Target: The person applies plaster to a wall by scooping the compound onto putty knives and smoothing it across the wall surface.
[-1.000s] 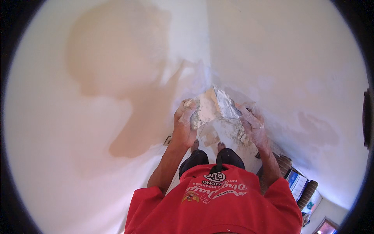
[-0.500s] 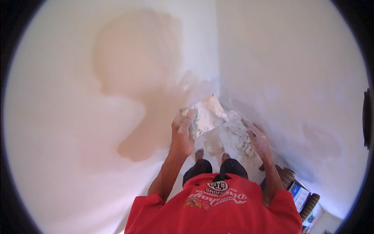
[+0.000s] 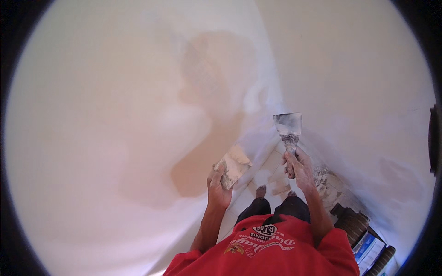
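Note:
My left hand [image 3: 219,186] is closed on the lower left edge of a flat, plaster-smeared board [image 3: 229,174]. A lump of whitish plaster [image 3: 238,159] covers its top and right side. In my right hand [image 3: 300,169] is a putty knife [image 3: 288,125], gripped by its handle. Its wide metal blade points up and away from me, coated with whitish plaster residue, and stands in front of the wall corner. The board and the knife are apart. Ahead, the left wall [image 3: 138,115] bears my shadow and smoothed patches.
The right wall [image 3: 350,83] meets the left one at a corner. Rubble and dried plaster bits [image 3: 324,181] lie on the tiled floor along the right wall. Brown ribbed objects [image 3: 353,224] and a blue-and-white box [image 3: 368,252] sit at the lower right. My feet stand below my hands.
My right hand has come up and inward, and the putty knife now shows clearly in it. My left hand with the board sits lower, its surface turned more edge-on. The view has shifted.

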Tool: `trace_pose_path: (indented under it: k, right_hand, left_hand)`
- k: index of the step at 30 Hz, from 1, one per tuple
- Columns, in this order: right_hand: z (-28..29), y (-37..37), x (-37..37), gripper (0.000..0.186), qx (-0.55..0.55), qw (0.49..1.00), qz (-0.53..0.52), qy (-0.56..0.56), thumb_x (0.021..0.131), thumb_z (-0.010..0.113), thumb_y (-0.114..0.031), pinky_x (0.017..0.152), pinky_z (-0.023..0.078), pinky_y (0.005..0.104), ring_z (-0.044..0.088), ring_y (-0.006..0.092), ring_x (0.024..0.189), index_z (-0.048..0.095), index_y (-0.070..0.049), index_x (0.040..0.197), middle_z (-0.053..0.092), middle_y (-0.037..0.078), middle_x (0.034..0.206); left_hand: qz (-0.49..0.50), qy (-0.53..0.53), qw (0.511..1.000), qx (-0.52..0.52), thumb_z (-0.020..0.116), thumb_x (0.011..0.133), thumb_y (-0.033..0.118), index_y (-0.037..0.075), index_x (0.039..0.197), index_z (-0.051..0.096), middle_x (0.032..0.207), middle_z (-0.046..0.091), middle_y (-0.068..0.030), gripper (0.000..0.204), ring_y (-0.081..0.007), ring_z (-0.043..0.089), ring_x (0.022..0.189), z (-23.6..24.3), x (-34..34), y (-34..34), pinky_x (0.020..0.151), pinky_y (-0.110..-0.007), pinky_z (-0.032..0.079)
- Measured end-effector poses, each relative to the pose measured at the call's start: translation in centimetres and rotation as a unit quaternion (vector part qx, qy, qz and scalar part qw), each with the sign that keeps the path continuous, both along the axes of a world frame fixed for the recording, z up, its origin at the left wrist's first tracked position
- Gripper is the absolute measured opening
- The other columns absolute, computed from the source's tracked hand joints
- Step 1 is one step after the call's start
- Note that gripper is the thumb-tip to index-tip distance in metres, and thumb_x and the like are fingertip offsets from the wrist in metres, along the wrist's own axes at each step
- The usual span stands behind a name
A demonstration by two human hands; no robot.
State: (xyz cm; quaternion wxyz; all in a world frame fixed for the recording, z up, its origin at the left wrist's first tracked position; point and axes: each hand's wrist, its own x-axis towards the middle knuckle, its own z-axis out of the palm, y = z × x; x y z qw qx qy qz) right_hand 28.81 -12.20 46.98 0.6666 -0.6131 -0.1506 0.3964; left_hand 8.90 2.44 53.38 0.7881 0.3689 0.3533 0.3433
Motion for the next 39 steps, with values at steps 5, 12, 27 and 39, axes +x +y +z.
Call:
trace_pose_path:
  k: [5, 12, 27, 39]
  right_hand:
    - [-0.6, 0.9, -0.6, 0.018, 0.004, 0.995, 0.05, 0.086, 0.098, 0.053, -0.022, 0.043, 0.036, 0.0238, 0.043, 0.0045, 0.046, 0.06, -0.005, 0.098, 0.051, -0.002, 0.064]
    - [-2.6, 3.1, -1.7, 0.018, 0.05, 0.998, 0.023, -0.021, 0.094, 0.058, -0.017, 0.05, 0.041, 0.0241, 0.052, 0.0083, 0.056, 0.061, -0.004, 0.106, 0.058, 0.002, 0.071]
    - [4.5, 23.8, 3.0, 0.035, 0.311, 0.793, 0.017, -0.524, 0.068, 0.071, 0.004, 0.111, 0.029, 0.0544, 0.022, 0.0478, 0.141, 0.053, 0.0, 0.098, 0.021, 0.028, 0.153]
    - [2.6, 22.3, 1.6, 0.049, 0.256, 0.824, 0.022, -0.506, 0.065, 0.069, 0.007, 0.103, 0.04, 0.0485, 0.043, 0.0438, 0.128, 0.054, 0.0, 0.111, 0.043, 0.025, 0.14]
  left_hand:
    - [0.051, 0.051, 0.997, -0.003, 0.055, 0.097, 0.022, 0.006, 0.116, 0.053, 0.106, 0.062, -0.0043, 0.024, -0.0153, 0.061, 0.092, -1.4, -2.0, -0.9, 0.067, -0.031, 0.049]
    - [0.116, 0.066, 0.991, -0.024, 0.056, 0.096, 0.023, 0.007, 0.116, 0.053, 0.108, 0.062, -0.0041, 0.026, -0.0154, 0.06, 0.093, -2.4, -4.3, -3.0, 0.067, -0.031, 0.049]
    - [0.214, 0.065, 0.975, -0.015, 0.055, 0.095, 0.021, 0.007, 0.112, 0.054, 0.106, 0.061, -0.0047, 0.022, -0.0168, 0.061, 0.093, -4.2, -3.9, -3.0, 0.068, -0.033, 0.051]
    - [0.139, 0.023, 0.99, -0.001, 0.053, 0.096, 0.024, 0.008, 0.114, 0.054, 0.107, 0.06, -0.0046, 0.024, -0.0165, 0.059, 0.097, -4.1, -4.4, -2.3, 0.075, -0.034, 0.05]
